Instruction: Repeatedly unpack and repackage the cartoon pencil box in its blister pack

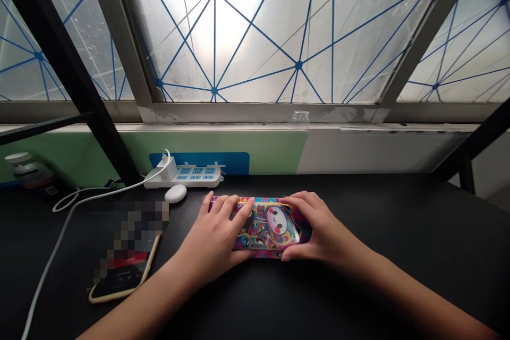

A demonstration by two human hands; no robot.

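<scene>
A colourful pencil case [268, 224] with a cartoon face lies flat on the black table [398, 234], straight ahead of me. My left hand [215, 234] rests on its left half, fingers spread over the top. My right hand [314, 226] grips its right end, fingers curled over the far edge and thumb at the near edge. Both hands touch the case.
A phone [125, 268] lies to the left of my left arm. Behind it are a white earbud case [176, 193], a white power strip [187, 175] with a plugged charger and a cable [59, 234]. A jar [27, 170] stands far left, by the window wall.
</scene>
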